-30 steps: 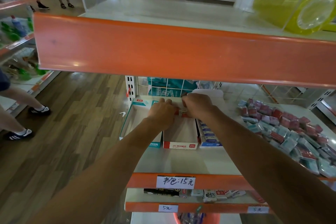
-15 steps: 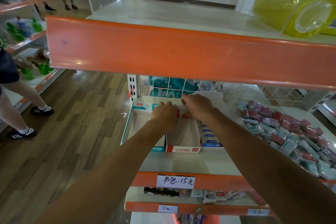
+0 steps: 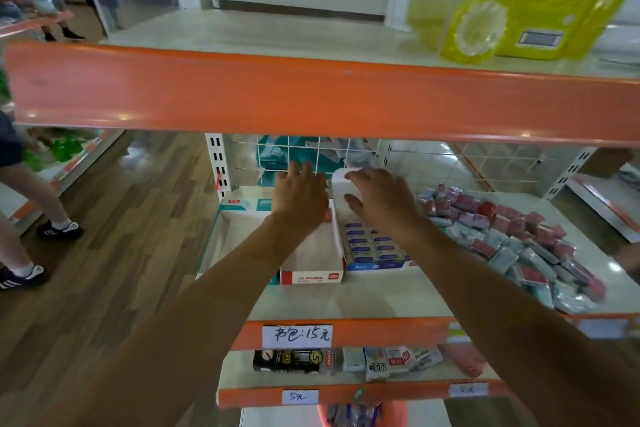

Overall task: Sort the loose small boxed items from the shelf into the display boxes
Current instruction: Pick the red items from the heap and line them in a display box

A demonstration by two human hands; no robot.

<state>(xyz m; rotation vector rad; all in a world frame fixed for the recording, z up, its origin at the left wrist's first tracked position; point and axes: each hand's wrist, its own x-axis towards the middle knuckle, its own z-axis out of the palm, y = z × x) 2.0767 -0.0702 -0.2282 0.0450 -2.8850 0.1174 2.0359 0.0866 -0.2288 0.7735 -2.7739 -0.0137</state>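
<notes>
Three display boxes stand side by side on the middle shelf: a teal one (image 3: 231, 230), a red-and-white one (image 3: 311, 262) and a blue one (image 3: 375, 251) filled with rows of blue items. My left hand (image 3: 300, 199) hovers over the back of the red-and-white box with straight fingers and holds nothing. A small red box (image 3: 327, 216) shows just under its edge. My right hand (image 3: 379, 199) is spread beside the blue box's raised white flap (image 3: 341, 191), also holding nothing. A pile of loose red and pale teal small boxes (image 3: 519, 243) lies to the right.
The orange edge of the upper shelf (image 3: 311, 97) crosses the view just above my hands, with yellow packs (image 3: 502, 10) on top. A wire grid (image 3: 311, 152) backs the shelf. Packets (image 3: 381, 360) lie on the lower shelf. A person's legs (image 3: 31, 218) stand at left.
Both hands were pinching a small red box at the back of the red-and-white display box. They have let go, straightened their fingers and moved slightly apart and back.
</notes>
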